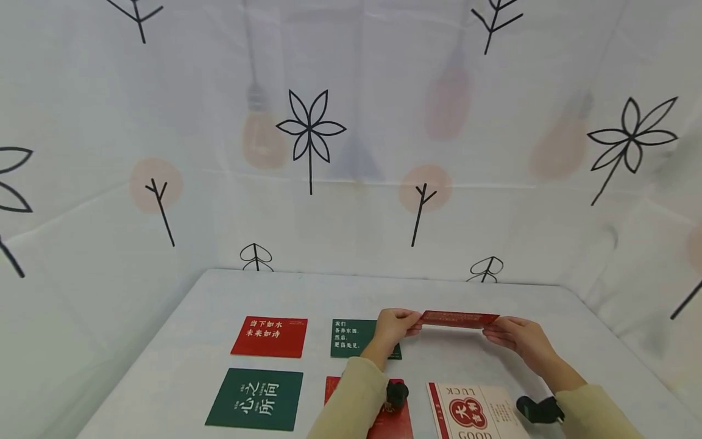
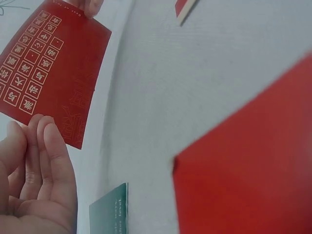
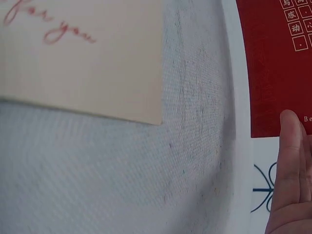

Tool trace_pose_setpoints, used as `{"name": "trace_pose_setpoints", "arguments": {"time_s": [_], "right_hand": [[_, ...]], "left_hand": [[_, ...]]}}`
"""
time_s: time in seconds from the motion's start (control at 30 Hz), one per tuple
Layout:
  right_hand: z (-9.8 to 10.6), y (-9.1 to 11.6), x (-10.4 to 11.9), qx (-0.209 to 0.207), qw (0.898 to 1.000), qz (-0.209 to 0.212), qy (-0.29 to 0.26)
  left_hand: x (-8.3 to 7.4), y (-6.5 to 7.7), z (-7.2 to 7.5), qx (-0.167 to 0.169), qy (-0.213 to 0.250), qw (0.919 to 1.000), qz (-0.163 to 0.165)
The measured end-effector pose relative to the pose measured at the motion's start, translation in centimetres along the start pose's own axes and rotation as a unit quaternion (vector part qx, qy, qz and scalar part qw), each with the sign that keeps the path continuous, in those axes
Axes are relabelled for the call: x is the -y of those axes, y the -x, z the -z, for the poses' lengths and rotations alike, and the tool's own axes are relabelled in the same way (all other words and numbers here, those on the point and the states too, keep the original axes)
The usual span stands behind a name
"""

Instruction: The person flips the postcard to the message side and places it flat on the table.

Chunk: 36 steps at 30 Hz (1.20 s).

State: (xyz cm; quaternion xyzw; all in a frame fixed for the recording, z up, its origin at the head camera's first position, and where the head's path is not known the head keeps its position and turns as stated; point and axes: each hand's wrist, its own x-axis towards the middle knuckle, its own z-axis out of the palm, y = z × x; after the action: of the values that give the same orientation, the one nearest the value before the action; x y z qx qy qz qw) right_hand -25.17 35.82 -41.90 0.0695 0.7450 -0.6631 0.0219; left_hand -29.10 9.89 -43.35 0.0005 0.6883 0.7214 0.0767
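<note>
Both hands hold a red card (image 1: 460, 319) above the far right part of the white table. My left hand (image 1: 390, 332) pinches its left end, and my right hand (image 1: 523, 341) pinches the opposite end. Seen from the left wrist, the card (image 2: 58, 73) bears boxed pale characters, and the left hand (image 2: 39, 180) grips its edge between thumb and fingers. From the right wrist, the card's corner (image 3: 265, 87) shows beside the right hand (image 3: 291, 180), whose thumb is out of sight. A green card (image 1: 351, 338) with white writing lies partly hidden behind the left hand.
On the white table (image 1: 181, 366), a red card (image 1: 269, 336) and a green card (image 1: 255, 399) lie to the left. Another red card (image 1: 397, 424) is partly covered by the left sleeve. Nearer the right forearm lies a cream card (image 1: 471, 402). Patterned white cloth (image 1: 362, 231) stands behind.
</note>
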Motion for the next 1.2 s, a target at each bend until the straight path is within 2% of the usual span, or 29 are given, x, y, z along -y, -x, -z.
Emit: {"name": "trace_pose_setpoints", "arguments": {"time_s": [0.3, 0.53, 0.7, 1.0, 1.2], "right_hand": [[-0.08, 0.03, 0.07, 0.002, 1.0, 0.003, -0.02], [0.12, 0.07, -0.1, 0.016, 0.999, 0.028, -0.011], [0.2, 0.17, -0.19, 0.01, 0.999, 0.036, 0.007], [0.14, 0.34, -0.09, -0.028, 0.999, 0.013, 0.023], [0.24, 0.36, -0.26, -0.034, 0.999, 0.001, 0.029]], "left_hand": [[0.13, 0.09, 0.07, -0.001, -0.013, 0.9999, -0.003], [0.12, 0.13, 0.07, 0.009, 0.002, 0.9999, -0.006], [0.17, 0.16, 0.13, 0.012, -0.003, 0.9999, -0.004], [0.15, 0.28, 0.1, 0.009, -0.01, 0.9998, -0.013], [0.23, 0.22, 0.05, 0.009, -0.014, 0.9998, -0.008]]}}
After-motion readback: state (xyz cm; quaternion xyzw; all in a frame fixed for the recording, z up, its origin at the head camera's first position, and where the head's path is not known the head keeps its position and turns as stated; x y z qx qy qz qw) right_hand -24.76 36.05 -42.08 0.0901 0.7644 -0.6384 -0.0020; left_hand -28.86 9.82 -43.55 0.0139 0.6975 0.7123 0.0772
